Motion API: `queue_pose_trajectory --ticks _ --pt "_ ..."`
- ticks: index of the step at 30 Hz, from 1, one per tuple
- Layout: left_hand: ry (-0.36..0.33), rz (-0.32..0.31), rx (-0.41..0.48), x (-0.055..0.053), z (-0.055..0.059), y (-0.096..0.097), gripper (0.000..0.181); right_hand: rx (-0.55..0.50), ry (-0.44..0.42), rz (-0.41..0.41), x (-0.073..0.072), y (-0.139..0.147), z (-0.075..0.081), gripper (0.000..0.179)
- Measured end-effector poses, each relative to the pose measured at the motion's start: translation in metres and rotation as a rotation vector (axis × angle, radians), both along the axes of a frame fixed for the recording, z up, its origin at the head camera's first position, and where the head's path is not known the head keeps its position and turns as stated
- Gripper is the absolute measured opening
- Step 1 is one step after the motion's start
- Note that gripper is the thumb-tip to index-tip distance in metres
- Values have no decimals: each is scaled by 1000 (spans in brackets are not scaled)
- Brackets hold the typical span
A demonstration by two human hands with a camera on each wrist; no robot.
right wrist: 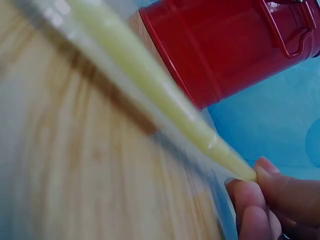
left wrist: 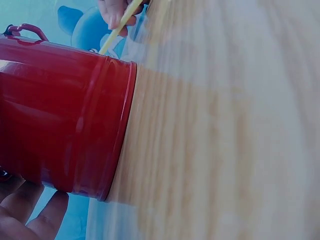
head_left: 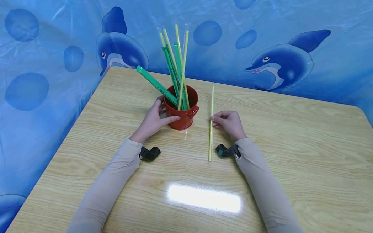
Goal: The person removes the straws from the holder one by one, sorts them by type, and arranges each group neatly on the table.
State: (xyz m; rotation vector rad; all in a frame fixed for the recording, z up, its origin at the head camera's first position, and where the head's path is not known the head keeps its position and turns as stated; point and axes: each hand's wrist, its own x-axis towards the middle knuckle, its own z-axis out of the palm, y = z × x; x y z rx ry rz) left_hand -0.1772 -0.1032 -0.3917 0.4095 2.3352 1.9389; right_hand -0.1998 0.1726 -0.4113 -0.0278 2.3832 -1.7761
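A red metal bucket (head_left: 183, 111) stands on the wooden table (head_left: 299, 155) and holds several green and yellow wrapped straws (head_left: 176, 66). My left hand (head_left: 154, 120) wraps around the bucket's left side, fingers (left wrist: 30, 215) curled against its wall (left wrist: 65, 110). To the bucket's right a single yellow straw (head_left: 211, 121) in clear wrap lies lengthwise on the table. My right hand (head_left: 227, 122) pinches that straw near its middle; in the right wrist view the fingertips (right wrist: 250, 200) meet the straw (right wrist: 150, 85), with the bucket (right wrist: 220, 45) just beyond.
A blue dolphin-print cloth (head_left: 289, 62) hangs behind and around the table. Black wrist cameras (head_left: 150, 152) sit on both sleeves. A bright light reflection (head_left: 204, 199) lies on the table near me. Bare wood stretches to the right.
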Motion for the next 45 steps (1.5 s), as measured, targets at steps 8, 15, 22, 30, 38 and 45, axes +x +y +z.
queue_pose_trajectory --ticks 8,15,22,30,38,45 --pt "-17 -9 13 3 7 2 78 79 0 5 -1 -1 0 18" --pt "-2 0 -10 0 -1 1 79 88 -32 13 -1 1 -1 21" --pt "-8 -7 -15 0 -1 2 79 104 -51 20 -2 2 1 22" --pt "-21 9 -38 1 0 -2 79 95 -56 22 -2 -1 -2 21" --pt "-13 -5 -20 2 2 -1 80 100 -49 14 -2 0 -1 21" --pt "-13 -2 -40 2 1 0 80 88 -66 20 0 1 0 21"
